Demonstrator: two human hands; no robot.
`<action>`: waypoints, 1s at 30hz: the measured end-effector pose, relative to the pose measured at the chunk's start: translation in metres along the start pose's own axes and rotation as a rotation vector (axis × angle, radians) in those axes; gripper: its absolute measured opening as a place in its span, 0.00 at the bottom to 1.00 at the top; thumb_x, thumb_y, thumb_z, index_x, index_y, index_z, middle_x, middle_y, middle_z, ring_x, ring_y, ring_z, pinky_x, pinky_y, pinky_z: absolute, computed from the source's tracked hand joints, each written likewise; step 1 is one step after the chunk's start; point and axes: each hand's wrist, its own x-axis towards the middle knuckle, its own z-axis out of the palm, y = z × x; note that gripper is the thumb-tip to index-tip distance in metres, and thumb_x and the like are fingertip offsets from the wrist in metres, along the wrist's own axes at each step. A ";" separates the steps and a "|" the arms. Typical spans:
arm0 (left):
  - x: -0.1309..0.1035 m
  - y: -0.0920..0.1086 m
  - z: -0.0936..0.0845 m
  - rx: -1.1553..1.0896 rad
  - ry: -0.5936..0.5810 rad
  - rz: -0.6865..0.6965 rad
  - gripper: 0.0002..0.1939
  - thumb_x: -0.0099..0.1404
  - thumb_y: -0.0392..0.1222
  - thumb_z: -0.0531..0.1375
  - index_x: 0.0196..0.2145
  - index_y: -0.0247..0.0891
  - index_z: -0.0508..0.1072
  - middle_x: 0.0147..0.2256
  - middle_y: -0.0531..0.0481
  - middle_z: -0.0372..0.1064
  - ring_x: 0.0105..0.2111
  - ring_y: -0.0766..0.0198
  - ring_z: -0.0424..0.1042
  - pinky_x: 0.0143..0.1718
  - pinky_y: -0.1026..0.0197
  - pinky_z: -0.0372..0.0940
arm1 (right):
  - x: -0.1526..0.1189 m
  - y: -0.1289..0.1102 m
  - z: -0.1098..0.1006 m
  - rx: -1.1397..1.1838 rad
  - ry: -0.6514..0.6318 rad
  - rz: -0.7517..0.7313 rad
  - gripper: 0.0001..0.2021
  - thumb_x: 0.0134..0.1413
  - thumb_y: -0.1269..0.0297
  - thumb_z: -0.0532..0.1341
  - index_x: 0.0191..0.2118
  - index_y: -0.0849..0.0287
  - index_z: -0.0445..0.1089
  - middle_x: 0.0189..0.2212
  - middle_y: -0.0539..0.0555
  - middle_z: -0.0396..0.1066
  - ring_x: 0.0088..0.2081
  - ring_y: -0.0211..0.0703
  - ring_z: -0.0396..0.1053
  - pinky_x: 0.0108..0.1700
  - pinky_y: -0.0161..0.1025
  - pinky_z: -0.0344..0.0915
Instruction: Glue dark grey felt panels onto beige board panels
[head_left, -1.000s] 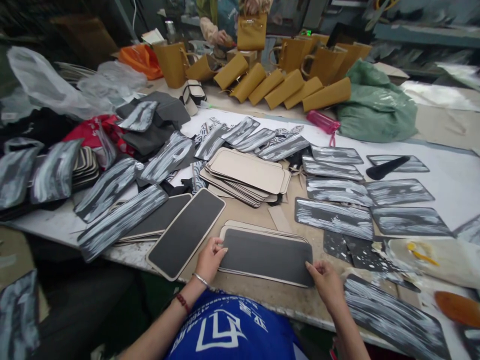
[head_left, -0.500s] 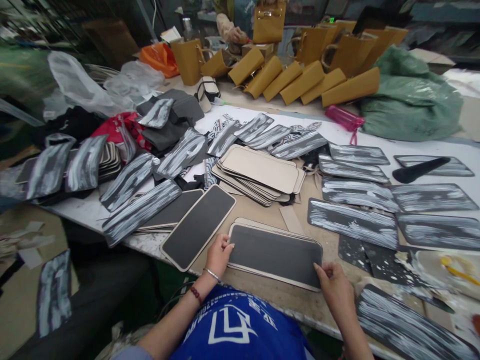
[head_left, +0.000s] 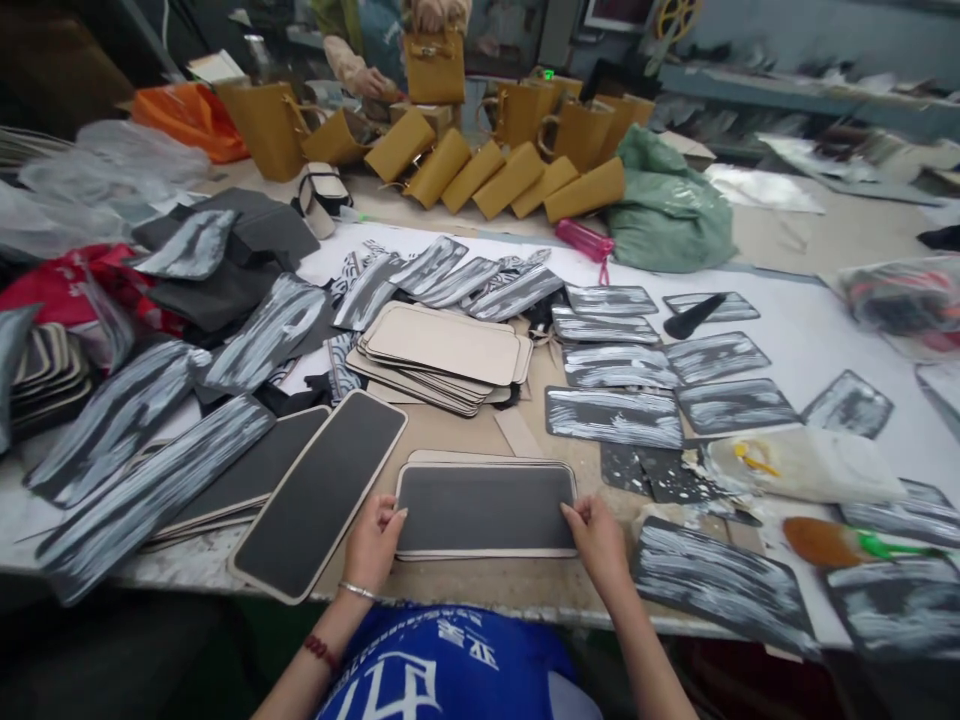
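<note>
A dark grey rectangular panel with a beige border (head_left: pixel 486 508) lies in front of me, on top of similar beige-edged pieces. My left hand (head_left: pixel 377 540) pinches its left edge, and my right hand (head_left: pixel 598 540) pinches the right edge. Just left of it, another beige-edged dark panel (head_left: pixel 319 497) rests at a slant, its lower end past the table edge. Behind the held panel sits a stack of beige panels (head_left: pixel 450 343). To the right, several dark strips smeared with white glue lie in rows, among them a glued strip (head_left: pixel 613 416).
Tan handbags (head_left: pixel 517 180) line the back, where a co-worker's hand (head_left: pixel 373 82) shows. A green plastic bag (head_left: pixel 664 205) and pink pouch (head_left: pixel 584 240) lie ahead. At right are a glue tray (head_left: pixel 802 468), a brush (head_left: pixel 825 542) and a black tool (head_left: pixel 694 317). More glued strips (head_left: pixel 154 495) overlap at left.
The view has turned to the right. The panel between my hands, tilted before, now lies squarer to me on the pieces beneath it. Both hands keep hold of its ends.
</note>
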 end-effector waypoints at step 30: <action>0.004 0.003 0.000 -0.098 -0.037 -0.016 0.13 0.46 0.46 0.59 0.29 0.40 0.61 0.14 0.62 0.58 0.16 0.68 0.61 0.20 0.65 0.54 | 0.010 -0.005 -0.006 -0.121 -0.139 -0.004 0.09 0.43 0.60 0.55 0.19 0.55 0.55 0.15 0.47 0.60 0.22 0.40 0.61 0.26 0.36 0.52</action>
